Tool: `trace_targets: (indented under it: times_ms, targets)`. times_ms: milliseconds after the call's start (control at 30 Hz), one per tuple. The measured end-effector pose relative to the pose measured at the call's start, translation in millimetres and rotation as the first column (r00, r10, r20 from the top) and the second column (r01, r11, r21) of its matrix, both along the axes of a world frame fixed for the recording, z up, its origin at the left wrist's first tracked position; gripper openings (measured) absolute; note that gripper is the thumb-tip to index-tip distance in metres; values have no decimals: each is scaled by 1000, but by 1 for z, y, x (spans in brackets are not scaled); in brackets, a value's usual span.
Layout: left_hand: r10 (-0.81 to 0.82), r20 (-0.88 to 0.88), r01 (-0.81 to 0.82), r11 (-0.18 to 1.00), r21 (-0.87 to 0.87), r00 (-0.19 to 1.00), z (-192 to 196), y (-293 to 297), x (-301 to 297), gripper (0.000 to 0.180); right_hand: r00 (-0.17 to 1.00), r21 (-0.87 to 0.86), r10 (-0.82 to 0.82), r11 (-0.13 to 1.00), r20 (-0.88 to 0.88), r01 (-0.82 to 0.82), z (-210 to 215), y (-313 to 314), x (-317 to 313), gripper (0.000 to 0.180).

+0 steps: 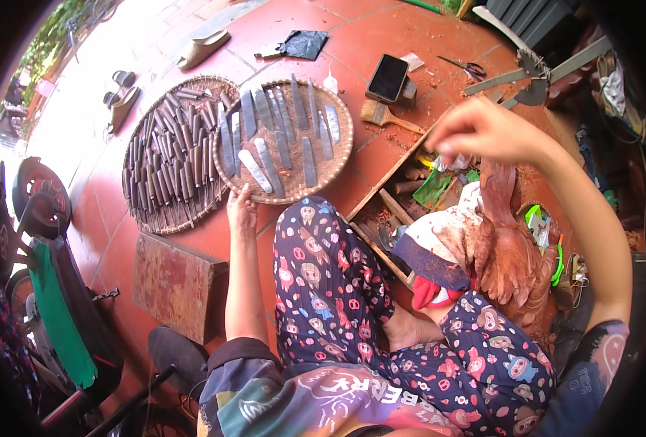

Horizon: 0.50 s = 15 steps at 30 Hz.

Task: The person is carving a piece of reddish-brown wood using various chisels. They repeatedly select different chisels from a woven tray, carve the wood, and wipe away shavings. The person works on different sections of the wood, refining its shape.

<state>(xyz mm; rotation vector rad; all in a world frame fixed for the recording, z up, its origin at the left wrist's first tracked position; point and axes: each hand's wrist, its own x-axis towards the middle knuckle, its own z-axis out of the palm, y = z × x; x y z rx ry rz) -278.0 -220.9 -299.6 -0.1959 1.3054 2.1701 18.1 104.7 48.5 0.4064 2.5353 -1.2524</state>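
My left hand [242, 212] holds the near rim of a round woven tray [346, 116], its thumb and fingers closed at the edge. Flat metal blades [263, 167] lie spread across this tray, which overlaps a second woven tray [219, 81] heaped with dark-handled carving tools [174, 156]. Raised over an open wooden box [372, 191] on the right, my right hand [476, 131] has bent, blurred fingers; no held thing shows. Beside my legs is a reddish carved wood piece [511, 266] with feather-like grooves, partly covered by a shavings-dusted cloth [439, 237].
A wide brush [385, 115], a phone [388, 77] and scissors [471, 69] lie beyond the box. A worn wooden block [176, 280] stands near my left arm. Wheeled machinery [57, 291] is at far left. Sandals [203, 49] and a black bag [305, 44] lie farther off.
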Motion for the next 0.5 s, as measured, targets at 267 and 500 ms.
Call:
trace_targets:
  times_ms: [267, 500]
  targets:
    - [-100, -60, 102, 994, 32, 993, -22, 30, 25, 23, 877, 89, -464, 875, -121, 475, -132, 59, -123, 22]
    - [-79, -52, 77, 996, -35, 996, -9, 33, 51, 26, 902, 237, -375, 876, -215, 421, -231, 101, -209, 52]
